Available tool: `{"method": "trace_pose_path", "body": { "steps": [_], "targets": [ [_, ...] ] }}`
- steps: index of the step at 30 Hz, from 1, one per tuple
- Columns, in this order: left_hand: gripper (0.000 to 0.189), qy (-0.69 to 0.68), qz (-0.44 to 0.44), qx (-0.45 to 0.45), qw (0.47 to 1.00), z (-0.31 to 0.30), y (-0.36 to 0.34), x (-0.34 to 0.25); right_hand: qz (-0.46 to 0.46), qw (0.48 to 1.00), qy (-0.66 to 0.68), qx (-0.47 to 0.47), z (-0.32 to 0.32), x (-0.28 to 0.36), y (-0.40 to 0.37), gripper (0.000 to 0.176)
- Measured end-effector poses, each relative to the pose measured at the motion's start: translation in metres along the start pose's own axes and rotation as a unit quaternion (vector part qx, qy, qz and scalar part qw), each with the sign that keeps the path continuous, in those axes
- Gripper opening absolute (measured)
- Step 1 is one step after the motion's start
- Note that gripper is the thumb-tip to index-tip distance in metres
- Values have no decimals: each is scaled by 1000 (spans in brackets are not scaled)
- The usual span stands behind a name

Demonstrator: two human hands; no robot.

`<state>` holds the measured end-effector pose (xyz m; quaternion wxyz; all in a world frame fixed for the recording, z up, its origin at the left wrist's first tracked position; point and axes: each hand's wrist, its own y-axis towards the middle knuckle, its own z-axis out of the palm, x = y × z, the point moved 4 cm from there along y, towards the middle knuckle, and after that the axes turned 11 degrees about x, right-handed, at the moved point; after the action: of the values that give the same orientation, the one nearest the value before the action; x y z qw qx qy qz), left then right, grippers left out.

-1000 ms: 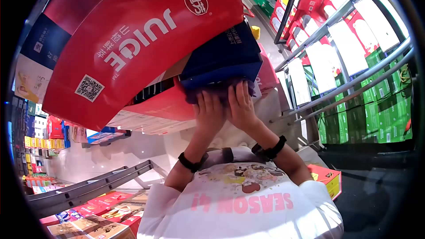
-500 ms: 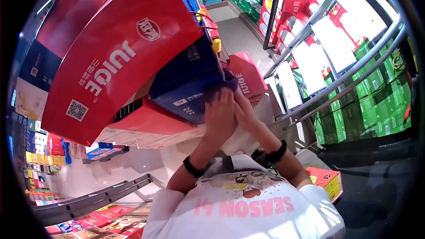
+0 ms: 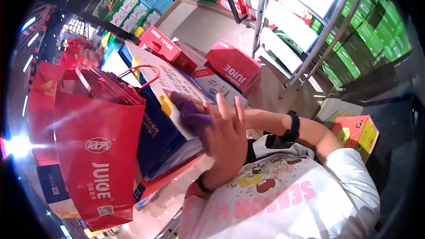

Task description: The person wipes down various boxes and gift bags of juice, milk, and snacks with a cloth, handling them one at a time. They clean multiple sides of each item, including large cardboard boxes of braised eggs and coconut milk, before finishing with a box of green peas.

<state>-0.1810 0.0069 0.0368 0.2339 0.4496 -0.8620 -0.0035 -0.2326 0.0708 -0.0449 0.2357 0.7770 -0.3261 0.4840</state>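
Note:
My left hand (image 3: 228, 144) is raised in front of my right, fingers apart. Behind it, my right hand (image 3: 206, 105) reaches across, mostly hidden, with a bunched purple cloth (image 3: 190, 111) at its fingers. The cloth touches the white top edge of a dark blue carton (image 3: 161, 139), beside a yellow tab (image 3: 166, 105). Left of that carton stands a red JUICE paper bag (image 3: 99, 150) stuffed with folded red bags (image 3: 106, 87). A white-faced box (image 3: 166, 73) with a red cord handle (image 3: 148, 68) lies just beyond the cloth.
Red JUICE cartons (image 3: 234, 66) are piled beyond my hands. A metal rack rail (image 3: 327, 40) slants at the right, before green cartons (image 3: 354, 57). A red and yellow box (image 3: 356, 135) sits near my right elbow. Tiled floor (image 3: 195, 22) shows at the back.
My hands and the purple cloth have moved from the blue carton's side to its top edge. My left hand's fingers have spread. The view has turned, showing the bag's top.

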Motion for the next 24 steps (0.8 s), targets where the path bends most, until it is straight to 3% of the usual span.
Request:
{"method": "trace_pose_path", "body": {
  "steps": [1,3,4,5,7,11,13,16,21,23,24],
  "targets": [
    [52,-5,-9,11,1000,5,5,1,6,1000,5,-1,1,-7,3,62],
    [51,-83,29,136,987,24,15,-1,17,1000,11,-3,1,-22,8,63],
    [55,2,78,173,982,23,19,-6,22,1000,12,-2,1,-29,11,63],
    [55,6,68,183,981,31,18,-9,24,1000,13,0,1,-37,13,64],
    [60,-206,2,203,957,64,15,-13,21,1000,1,4,-1,-50,22,65],
    [70,-237,-108,224,939,59,35,-12,-45,997,-53,-25,12,-72,76,67],
    [73,-203,-164,226,939,46,49,-5,-173,981,-10,-89,2,-54,89,71],
    [73,-179,-289,241,909,36,64,13,-230,973,26,-22,-53,-6,95,72],
    [76,-123,-362,261,886,63,70,14,-252,967,33,7,-44,-43,116,71],
    [79,-107,-363,293,878,91,68,11,-213,974,-58,-53,-27,-74,119,71],
    [81,-124,-361,291,877,105,68,7,-219,974,-48,-39,-19,-87,118,71]
  ]
}}
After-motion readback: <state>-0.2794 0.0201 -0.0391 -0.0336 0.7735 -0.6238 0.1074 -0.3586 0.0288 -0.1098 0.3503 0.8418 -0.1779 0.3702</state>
